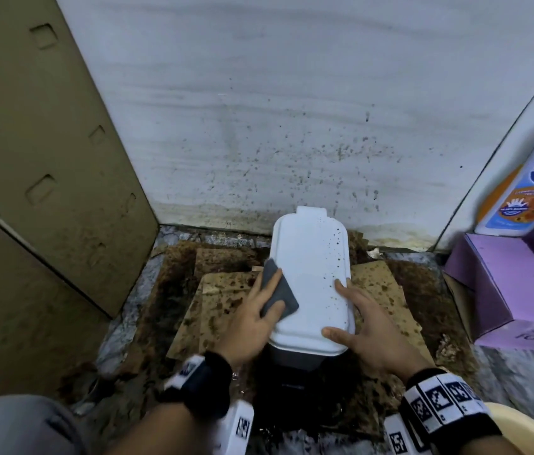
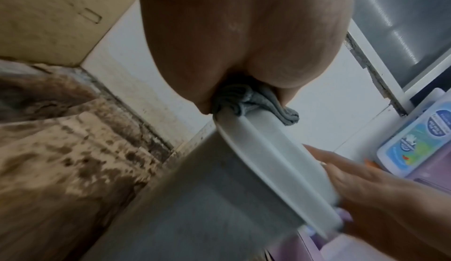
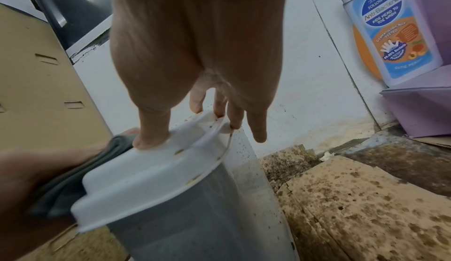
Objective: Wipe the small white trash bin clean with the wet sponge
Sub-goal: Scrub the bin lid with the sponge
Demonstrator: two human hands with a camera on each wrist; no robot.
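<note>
The small white trash bin (image 1: 311,257) stands on the floor against the wall, lid closed, with brown specks down the lid's right side. My left hand (image 1: 272,290) holds a grey sponge (image 1: 280,295) against the lid's left edge. In the left wrist view the sponge (image 2: 244,99) is bunched under my left hand (image 2: 244,95) at the bin's (image 2: 263,159) rim. My right hand (image 1: 334,307) rests on the lid's near right corner. The right wrist view shows the right hand (image 3: 171,128) with thumb on top of the bin (image 3: 151,178) and straight fingers along its far rim.
Stained, wet cardboard sheets (image 1: 387,290) cover the floor around the bin. A tall cardboard box (image 1: 45,159) stands at the left. A purple box (image 1: 505,284) and a body wash bottle (image 1: 528,185) stand at the right. A pale yellow basin (image 1: 521,428) is by my right wrist. The wall (image 1: 291,142) is speckled.
</note>
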